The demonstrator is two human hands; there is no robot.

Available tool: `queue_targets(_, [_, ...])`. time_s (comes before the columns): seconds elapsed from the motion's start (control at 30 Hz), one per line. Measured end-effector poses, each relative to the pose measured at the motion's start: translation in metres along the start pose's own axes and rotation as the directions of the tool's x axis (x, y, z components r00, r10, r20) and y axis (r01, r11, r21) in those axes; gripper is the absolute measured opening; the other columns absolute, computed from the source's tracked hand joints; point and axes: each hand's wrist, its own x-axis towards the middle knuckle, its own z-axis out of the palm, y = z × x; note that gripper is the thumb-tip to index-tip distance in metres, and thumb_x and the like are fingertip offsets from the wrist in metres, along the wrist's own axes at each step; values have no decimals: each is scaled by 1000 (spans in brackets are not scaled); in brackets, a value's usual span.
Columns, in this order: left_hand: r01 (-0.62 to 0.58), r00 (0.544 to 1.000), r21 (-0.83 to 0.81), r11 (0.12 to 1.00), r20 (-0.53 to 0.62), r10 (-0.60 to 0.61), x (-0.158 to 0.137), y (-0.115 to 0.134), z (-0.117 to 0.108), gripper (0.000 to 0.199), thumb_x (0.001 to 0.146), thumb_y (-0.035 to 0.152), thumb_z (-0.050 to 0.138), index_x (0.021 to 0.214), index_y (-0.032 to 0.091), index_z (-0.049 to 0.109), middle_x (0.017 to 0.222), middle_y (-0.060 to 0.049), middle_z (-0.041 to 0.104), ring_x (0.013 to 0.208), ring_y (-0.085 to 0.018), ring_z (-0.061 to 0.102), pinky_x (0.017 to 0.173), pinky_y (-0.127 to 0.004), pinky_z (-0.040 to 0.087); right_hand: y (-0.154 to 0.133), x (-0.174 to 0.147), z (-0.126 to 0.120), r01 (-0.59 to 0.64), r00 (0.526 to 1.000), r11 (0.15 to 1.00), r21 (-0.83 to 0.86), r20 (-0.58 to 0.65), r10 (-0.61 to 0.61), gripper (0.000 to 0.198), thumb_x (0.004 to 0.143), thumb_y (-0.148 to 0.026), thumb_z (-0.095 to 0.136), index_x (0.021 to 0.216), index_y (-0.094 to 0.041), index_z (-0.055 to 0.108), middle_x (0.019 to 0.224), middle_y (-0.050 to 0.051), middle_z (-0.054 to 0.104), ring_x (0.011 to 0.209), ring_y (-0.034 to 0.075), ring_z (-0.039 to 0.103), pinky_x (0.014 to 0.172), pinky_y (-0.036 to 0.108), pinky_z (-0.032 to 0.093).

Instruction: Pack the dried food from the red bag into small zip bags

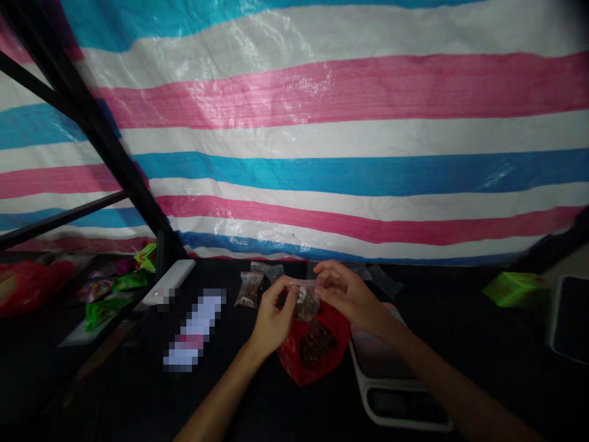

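Between my two hands hangs a small clear zip bag (306, 303) with brownish bits inside. My left hand (276, 310) pinches the left end of its top edge. At the right end, my right hand (345, 294) has its fingers closed on the same edge. Just below the zip bag lies an open red plastic bag (294, 359) holding a heap of dark brown pieces (316, 344). Partly under my right forearm is a flat scale (381, 359) with a white rim and a dark panel at its front.
Filled small bags (250, 290) and flat clear bags (385, 281) lie at the back of the black table. A white oblong device (172, 279) and a blurred-out phone-like item (196, 331) sit left. Bright green boxes (516, 290) stand right, before a striped tarp (322, 175).
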Motion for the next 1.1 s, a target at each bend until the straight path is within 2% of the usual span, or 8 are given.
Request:
queue_targets(0.07, [18, 1000, -6, 1000, -15, -18, 1, -1, 0, 29, 104, 38, 50, 89, 18, 66, 85, -2, 62, 82, -17, 56, 75, -26, 44, 3, 2, 2, 16, 1000, 1000, 3, 1, -16, 24, 88, -28, 67, 110, -24, 59, 89, 0, 63, 79, 16, 64, 74, 30, 53])
queue_targets(0.2, [-4, 998, 36, 999, -55, 6, 0, 0, 0, 30, 105, 35, 48, 86, 18, 63, 82, -1, 60, 79, -16, 54, 73, -25, 42, 6, 2, 7, 56, 998, 998, -1, -30, -56, 19, 91, -26, 64, 110, -24, 59, 91, 0, 63, 81, 17, 64, 74, 31, 51])
queue_targets(0.3, [-60, 996, 105, 993, -63, 67, -1, 3, -1, 30, 105, 32, 48, 83, 18, 62, 83, -1, 59, 81, -16, 55, 76, -26, 43, 5, 1, 6, 109, 989, 991, -78, -94, -116, 13, 90, -21, 63, 101, -24, 58, 90, -1, 63, 82, 16, 63, 76, 31, 50])
queue_targets(0.47, [-121, 992, 144, 982, -25, 126, -4, 5, 1, 23, 104, 28, 49, 88, 18, 62, 88, -3, 61, 85, -16, 58, 80, -27, 45, -5, -1, -2, 179, 973, 960, -215, -109, -205, 15, 87, -13, 60, 97, -24, 56, 86, -2, 61, 77, 15, 61, 73, 29, 47])
queue_targets(0.67, [-160, 987, 144, 977, -13, 163, -4, 5, 3, 18, 103, 25, 51, 92, 19, 64, 91, -3, 63, 88, -17, 60, 82, -28, 47, -8, -1, -5, 194, 974, 950, -247, -64, -215, 25, 92, -16, 60, 115, -25, 58, 94, -1, 66, 84, 16, 64, 77, 29, 48])
queue_targets(0.87, [-163, 987, 128, 978, 10, 163, -2, 2, 2, 17, 102, 24, 55, 89, 19, 64, 90, -3, 64, 86, -16, 61, 81, -28, 48, -8, -5, 0, 171, 984, 946, -276, -9, -180, 17, 100, -20, 52, 115, -25, 59, 99, 1, 67, 90, 17, 65, 83, 31, 50])
queue_targets(1.1, [-146, 988, 96, 985, -35, 150, -1, -1, 2, 14, 100, 24, 58, 90, 20, 66, 90, -2, 64, 85, -16, 61, 78, -27, 48, -10, -8, 0, 191, 981, 913, -361, 29, -194, 26, 98, -20, 54, 123, -28, 58, 103, 2, 66, 96, 19, 65, 89, 33, 50])
